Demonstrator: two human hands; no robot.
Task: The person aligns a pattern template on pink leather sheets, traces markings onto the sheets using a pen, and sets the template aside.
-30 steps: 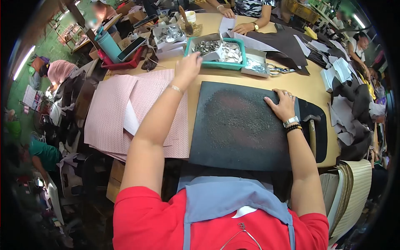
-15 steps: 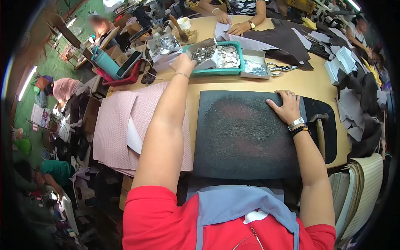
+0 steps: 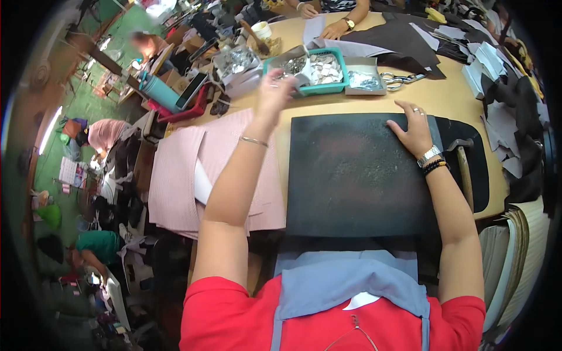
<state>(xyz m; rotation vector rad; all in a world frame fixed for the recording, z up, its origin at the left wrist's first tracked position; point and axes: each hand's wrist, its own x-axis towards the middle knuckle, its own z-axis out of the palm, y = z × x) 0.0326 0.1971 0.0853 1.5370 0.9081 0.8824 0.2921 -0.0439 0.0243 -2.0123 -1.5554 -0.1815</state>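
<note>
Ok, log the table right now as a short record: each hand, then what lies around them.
left hand: raised near the left end of the green tray; blurred, grip unclear
right hand: resting on the far right corner of the black mat
tray contents: metal pieces left, pale pieces right
left side: pink sheets
right side: hammer
far side: scissors

No legible text, no readable labels, brands, numbers or signs

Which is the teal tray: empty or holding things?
Holding things: many pale pieces lie inside the teal tray.
</note>
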